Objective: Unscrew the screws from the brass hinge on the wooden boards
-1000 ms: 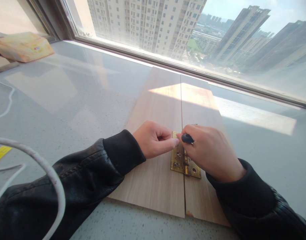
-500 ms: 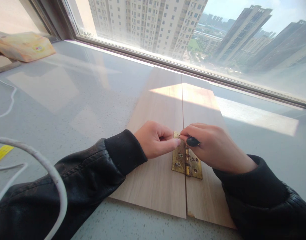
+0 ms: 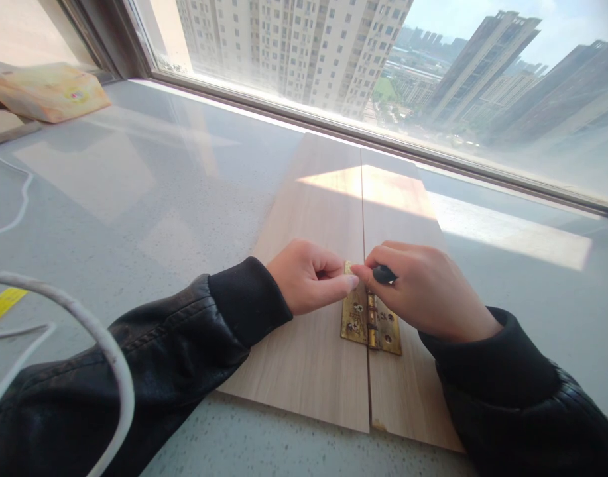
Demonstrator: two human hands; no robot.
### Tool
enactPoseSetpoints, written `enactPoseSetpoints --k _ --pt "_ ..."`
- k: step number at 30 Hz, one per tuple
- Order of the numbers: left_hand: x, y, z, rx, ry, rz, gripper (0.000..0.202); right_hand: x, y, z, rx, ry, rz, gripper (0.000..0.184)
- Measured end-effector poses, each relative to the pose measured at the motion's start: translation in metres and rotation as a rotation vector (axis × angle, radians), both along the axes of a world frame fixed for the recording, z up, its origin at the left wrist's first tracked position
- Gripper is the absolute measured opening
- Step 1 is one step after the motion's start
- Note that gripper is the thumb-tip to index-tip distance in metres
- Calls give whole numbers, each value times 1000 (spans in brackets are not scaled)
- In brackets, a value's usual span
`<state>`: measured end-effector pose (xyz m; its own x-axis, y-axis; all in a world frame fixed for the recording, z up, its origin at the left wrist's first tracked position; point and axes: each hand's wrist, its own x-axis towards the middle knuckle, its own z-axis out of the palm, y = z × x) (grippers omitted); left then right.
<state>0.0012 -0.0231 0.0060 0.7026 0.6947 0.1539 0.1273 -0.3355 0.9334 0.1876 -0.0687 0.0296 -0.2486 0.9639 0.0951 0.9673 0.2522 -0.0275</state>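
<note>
A brass hinge [image 3: 356, 328] lies across the seam between two pale wooden boards [image 3: 308, 371], with screws in some of its holes. My left hand [image 3: 313, 278] is closed in a pinch at the hinge's upper left corner. Whatever its fingertips hold there is hidden. In my right hand [image 3: 423, 285] is a small black-handled screwdriver [image 3: 384, 273], its shaft mostly covered by the fingers. Both hands' fingertips nearly meet over the upper part of the hinge, which they partly cover.
White cables [image 3: 115, 371] loop at the left, beside a yellow strip [image 3: 4, 306]. A tissue-like packet [image 3: 50, 93] sits in the far left corner. The boards rest on a speckled pale sill [image 3: 199, 199] by a window with a dark frame [image 3: 284, 109].
My right hand has shifted slightly up and left, turning the screwdriver handle a little; its fingertips now cover the metal end. My left hand stays almost still.
</note>
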Motion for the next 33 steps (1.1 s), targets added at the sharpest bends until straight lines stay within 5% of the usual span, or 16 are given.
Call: enactPoseSetpoints --k 7,13,22,33 --pt "0 1 1 -1 12 -8 42 -2 1 0 -48 -3 86 23" --pt "-1 1 1 0 11 -18 42 4 2 4 -95 196 217 12" --pt "-1 0 1 12 2 -4 42 5 2 1 27 87 -10 33" --pt "-2 1 2 4 16 -23 42 8 2 4 -62 200 189 10"
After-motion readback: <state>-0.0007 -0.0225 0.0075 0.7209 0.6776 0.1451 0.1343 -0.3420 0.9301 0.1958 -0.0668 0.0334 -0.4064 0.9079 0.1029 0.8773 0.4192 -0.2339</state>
